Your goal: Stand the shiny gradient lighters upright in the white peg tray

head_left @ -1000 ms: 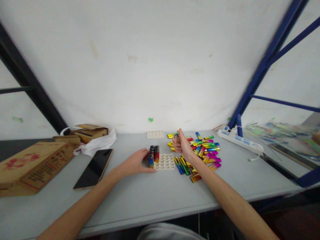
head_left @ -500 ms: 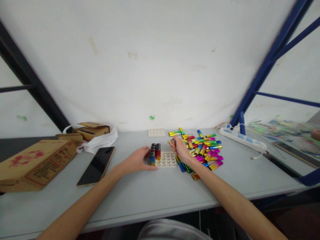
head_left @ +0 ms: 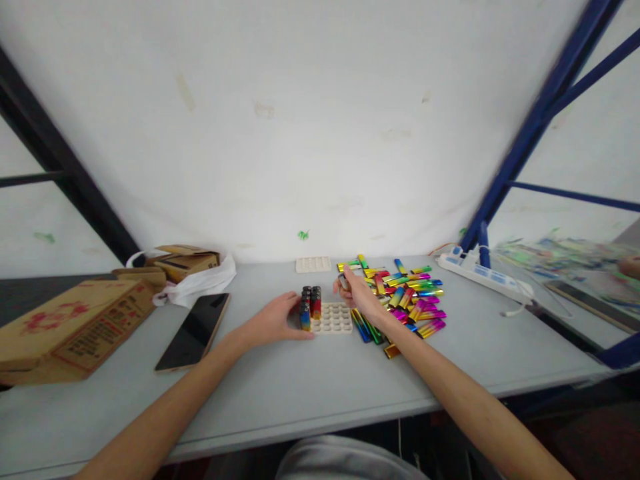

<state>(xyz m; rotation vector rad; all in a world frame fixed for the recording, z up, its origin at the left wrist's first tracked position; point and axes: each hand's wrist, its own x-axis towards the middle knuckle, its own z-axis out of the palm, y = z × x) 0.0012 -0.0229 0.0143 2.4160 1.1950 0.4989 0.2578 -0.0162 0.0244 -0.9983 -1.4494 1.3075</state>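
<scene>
A white tray [head_left: 336, 319] with rows of round holes lies in front of me, with several lighters [head_left: 311, 303] standing upright at its left end. These have black tops and shiny blue, yellow or red bodies. My left hand [head_left: 280, 319] grips the tray's left end, thumb along the front edge and fingers beside the lighters. Just beyond the tray's right side, my right hand [head_left: 357, 293] is closed on a lighter [head_left: 343, 281], of which only the metal end shows between the fingers. Right of the tray spreads a loose pile of metallic-coloured lighters [head_left: 407, 297].
A second white tray [head_left: 313, 265] lies near the wall. On the left are a phone [head_left: 194, 332], a white plastic bag [head_left: 200, 283] and cardboard boxes [head_left: 75, 323]. A power strip [head_left: 485, 277] lies at right, near a blue frame [head_left: 530, 147]. Another person's hand [head_left: 629, 267] shows at the far right.
My right hand has shifted slightly left and turned, so the lighter's metal end now points more toward the tray. My left hand and the standing lighters stay put.
</scene>
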